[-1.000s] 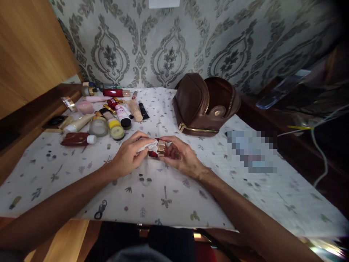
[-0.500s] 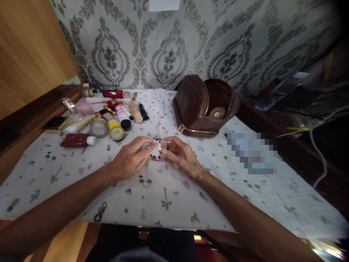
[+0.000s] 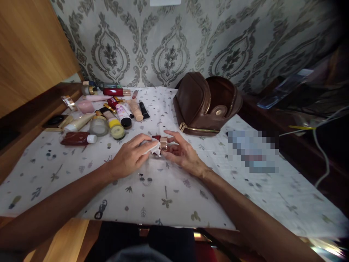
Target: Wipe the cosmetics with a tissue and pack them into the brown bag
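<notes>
My left hand (image 3: 127,153) pinches a crumpled white tissue (image 3: 155,147) and presses it to a small cosmetic bottle. This bottle has a shiny rose-gold cap or collar (image 3: 164,142) and a dark red part showing behind the tissue. My right hand (image 3: 185,153) grips the rose-gold end between thumb and fingers, its index finger lifted off. Much of the bottle is hidden by the tissue and fingers. Both hands are just above the middle of the patterned white cloth (image 3: 174,203).
Several cosmetics crowd the left: a red-brown bottle (image 3: 75,138), a yellow-banded jar (image 3: 117,131), a beige tube (image 3: 135,110) and a black tube (image 3: 144,110). An unzipped brown leather bag (image 3: 193,98) stands behind the right hand. A blurred-out flat object (image 3: 252,149) lies right.
My right index finger has lifted and straightened away from the bottle, and more of the rose-gold and red parts show. The tissue stays against the bottle. The view has shifted slightly.
</notes>
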A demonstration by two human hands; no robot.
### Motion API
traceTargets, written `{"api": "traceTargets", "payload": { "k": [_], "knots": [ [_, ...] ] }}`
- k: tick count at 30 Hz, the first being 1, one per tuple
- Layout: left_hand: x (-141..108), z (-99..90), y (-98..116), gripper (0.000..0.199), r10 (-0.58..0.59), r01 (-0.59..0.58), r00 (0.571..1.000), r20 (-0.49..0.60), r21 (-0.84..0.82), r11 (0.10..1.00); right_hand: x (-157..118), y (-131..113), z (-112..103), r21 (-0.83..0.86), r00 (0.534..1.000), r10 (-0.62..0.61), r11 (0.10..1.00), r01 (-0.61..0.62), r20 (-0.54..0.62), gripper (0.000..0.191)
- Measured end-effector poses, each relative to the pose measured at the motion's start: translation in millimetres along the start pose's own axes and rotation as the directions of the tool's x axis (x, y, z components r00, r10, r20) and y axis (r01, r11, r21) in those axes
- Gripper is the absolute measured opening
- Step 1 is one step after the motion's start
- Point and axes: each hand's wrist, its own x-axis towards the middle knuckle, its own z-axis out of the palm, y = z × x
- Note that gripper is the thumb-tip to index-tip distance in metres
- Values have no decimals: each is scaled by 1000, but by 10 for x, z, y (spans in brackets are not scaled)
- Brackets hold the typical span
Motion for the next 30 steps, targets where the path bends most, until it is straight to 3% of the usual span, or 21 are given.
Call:
{"api": "traceTargets", "payload": {
  "k": [4,9,16,30],
  "knots": [
    [-11,17,-17,36,2,-2,1000,-13,14,1000,8,28,-1,-8,1000,-18,1000,18,-1,55],
    [-25,29,-18,41,18,-19,1000,5,70,997,19,28,-10,-111,999,-10,994,4,-51,53],
    [-34,23,-9,41,30,-32,999,22,121,992,17,10,9,-125,999,-3,992,-3,-49,52],
    [-25,42,31,38,91,-91,996,7,175,980,55,67,10,153,993,76,986,-62,-86,47]
  ]
}}
